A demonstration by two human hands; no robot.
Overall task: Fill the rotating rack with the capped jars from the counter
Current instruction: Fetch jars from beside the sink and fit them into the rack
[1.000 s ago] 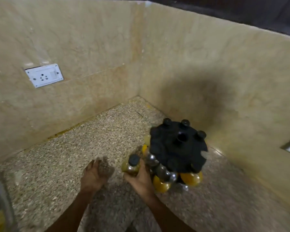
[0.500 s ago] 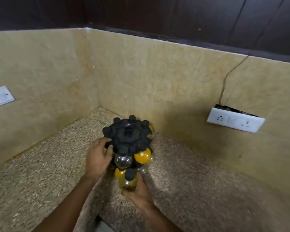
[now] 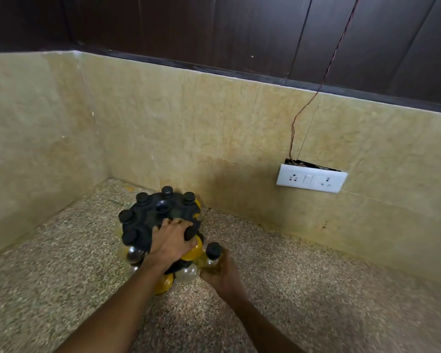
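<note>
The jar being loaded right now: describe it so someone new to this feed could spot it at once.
Start at the black rotating rack in the corner of the speckled counter, where the left hand rests on top. Just to its right, the right hand grips a jar with a black cap. Unlike the other jars, it sits outside the rack, held in a hand.

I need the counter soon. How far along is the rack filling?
Mostly done: black-capped jars ring the rotating rack. In hand: the left hand rests on the rack top, the right hand holds one capped jar beside it. Left: slotting that jar; no others visible on the counter.
</note>
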